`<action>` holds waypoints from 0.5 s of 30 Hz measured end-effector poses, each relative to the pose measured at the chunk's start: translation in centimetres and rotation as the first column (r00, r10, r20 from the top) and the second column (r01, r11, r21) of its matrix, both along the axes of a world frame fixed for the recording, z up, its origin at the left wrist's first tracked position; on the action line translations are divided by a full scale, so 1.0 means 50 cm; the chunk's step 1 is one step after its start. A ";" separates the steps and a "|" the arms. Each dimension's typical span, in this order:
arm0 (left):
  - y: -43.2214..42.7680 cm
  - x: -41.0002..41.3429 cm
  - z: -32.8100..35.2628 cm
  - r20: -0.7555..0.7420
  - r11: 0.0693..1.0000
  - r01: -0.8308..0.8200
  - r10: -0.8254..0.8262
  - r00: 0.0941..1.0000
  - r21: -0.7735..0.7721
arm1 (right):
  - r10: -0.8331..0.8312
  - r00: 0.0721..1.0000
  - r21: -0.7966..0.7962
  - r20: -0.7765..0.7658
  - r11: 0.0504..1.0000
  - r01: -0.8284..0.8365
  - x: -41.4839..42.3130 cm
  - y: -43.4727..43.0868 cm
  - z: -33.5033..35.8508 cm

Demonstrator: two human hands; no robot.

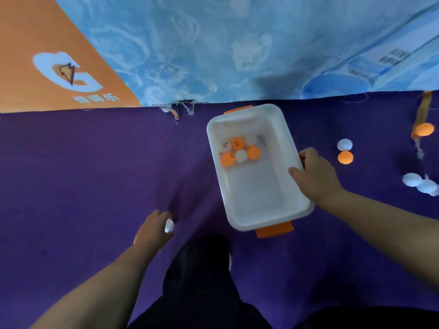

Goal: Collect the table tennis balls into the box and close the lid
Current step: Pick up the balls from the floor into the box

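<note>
A white plastic box (297, 211) with orange end clips lies open on the purple cloth, lid not in view. Several orange and white balls (240, 150) cluster in its far half. My right hand (313, 174) grips the box's right rim. My left hand (154, 229), low and left of the box, is closed around a white ball (169, 225). Loose on the cloth to the right lie a white ball (345, 144), an orange ball (345, 157), another orange ball (424, 129) and two white balls (420, 184).
The purple cloth (83, 174) covers the floor, and my dark-trousered legs (202, 281) stand at its near side. Beyond its frayed far edge (180, 108) lies a blue and orange printed banner (190, 48). A yellow strap (424, 110) lies at the far right.
</note>
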State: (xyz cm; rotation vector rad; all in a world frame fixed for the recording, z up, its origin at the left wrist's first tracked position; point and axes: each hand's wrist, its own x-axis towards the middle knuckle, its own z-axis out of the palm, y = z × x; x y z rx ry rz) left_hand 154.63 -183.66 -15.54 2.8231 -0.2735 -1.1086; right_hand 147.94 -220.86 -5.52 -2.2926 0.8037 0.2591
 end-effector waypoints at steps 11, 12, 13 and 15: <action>-0.376 0.093 0.276 0.473 0.649 0.195 0.286 0.833 -0.735 | 0.097 0.991 -0.061 0.087 0.994 -0.092 -0.019 -0.082 0.065; -0.412 0.085 0.294 0.508 0.633 0.289 0.193 0.839 -0.718 | 0.069 0.993 -0.056 0.094 0.996 -0.064 -0.031 -0.096 0.072; -0.444 0.076 0.309 0.530 0.621 0.367 0.093 0.843 -0.692 | 0.035 0.994 -0.053 0.102 0.998 -0.029 -0.045 -0.112 0.078; -0.502 0.055 0.323 0.545 0.606 0.493 -0.115 0.831 -0.624 | -0.035 0.991 -0.057 0.129 0.997 0.043 -0.079 -0.147 0.092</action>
